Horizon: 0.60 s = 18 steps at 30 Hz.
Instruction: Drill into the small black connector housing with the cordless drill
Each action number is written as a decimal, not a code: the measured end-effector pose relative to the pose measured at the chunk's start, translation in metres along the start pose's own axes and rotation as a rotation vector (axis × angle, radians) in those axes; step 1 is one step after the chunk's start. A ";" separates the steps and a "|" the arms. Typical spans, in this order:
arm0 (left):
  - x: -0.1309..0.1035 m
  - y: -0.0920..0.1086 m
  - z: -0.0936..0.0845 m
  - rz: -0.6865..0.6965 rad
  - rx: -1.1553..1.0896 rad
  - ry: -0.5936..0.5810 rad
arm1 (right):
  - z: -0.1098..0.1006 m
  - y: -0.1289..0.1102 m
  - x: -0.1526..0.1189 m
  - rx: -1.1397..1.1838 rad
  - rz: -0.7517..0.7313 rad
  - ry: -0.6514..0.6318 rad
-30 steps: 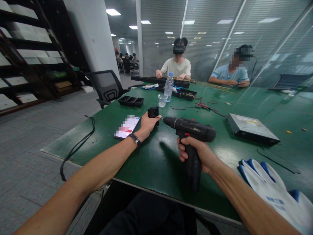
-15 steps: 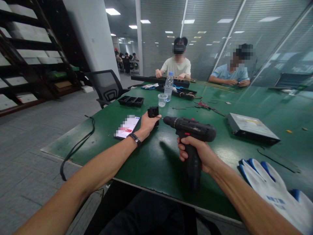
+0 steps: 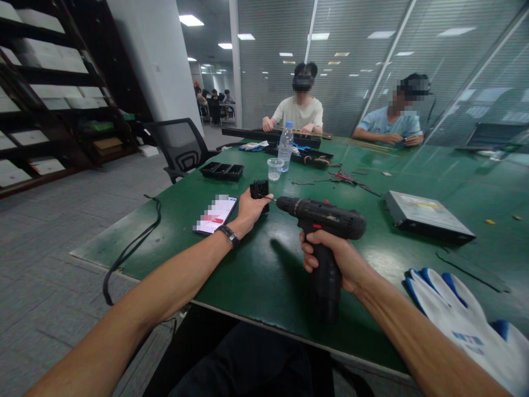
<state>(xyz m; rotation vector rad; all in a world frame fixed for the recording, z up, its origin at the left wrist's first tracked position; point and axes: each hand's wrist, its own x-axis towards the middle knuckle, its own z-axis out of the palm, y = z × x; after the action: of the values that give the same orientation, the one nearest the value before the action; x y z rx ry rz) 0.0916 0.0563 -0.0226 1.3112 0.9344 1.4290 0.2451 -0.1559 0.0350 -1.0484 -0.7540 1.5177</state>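
Note:
My right hand (image 3: pixel 326 253) is wrapped round the grip of a black cordless drill (image 3: pixel 330 218), which points left. The drill's thin bit reaches to a small black part (image 3: pixel 259 190) upright near the middle of the green table (image 3: pixel 243 275). My left hand (image 3: pixel 250 210) grips that black part from its near left side, with the thumb stretched beside the bit's tip. Whether the bit touches the part cannot be made out. A phone (image 3: pixel 215 215) with a lit screen lies just left of my left hand.
Behind stand a clear cup (image 3: pixel 274 169), a bottle (image 3: pixel 285 148) and a black tray (image 3: pixel 222 171). A metal box (image 3: pixel 427 215) and white-blue gloves (image 3: pixel 463 314) lie right. A strap (image 3: pixel 136 248) hangs over the left edge. Two people sit across the table.

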 end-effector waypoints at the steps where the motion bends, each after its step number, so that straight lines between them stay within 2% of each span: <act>1: 0.000 0.000 0.000 0.000 0.002 0.001 | 0.000 0.000 0.000 -0.001 0.000 0.000; 18: -0.001 0.000 0.000 0.013 0.025 0.011 | 0.000 0.001 0.001 0.004 -0.007 -0.016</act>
<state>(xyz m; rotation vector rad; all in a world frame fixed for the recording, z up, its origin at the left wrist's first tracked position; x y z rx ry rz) 0.0914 0.0558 -0.0229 1.3309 0.9556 1.4398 0.2449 -0.1552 0.0335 -1.0310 -0.7648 1.5224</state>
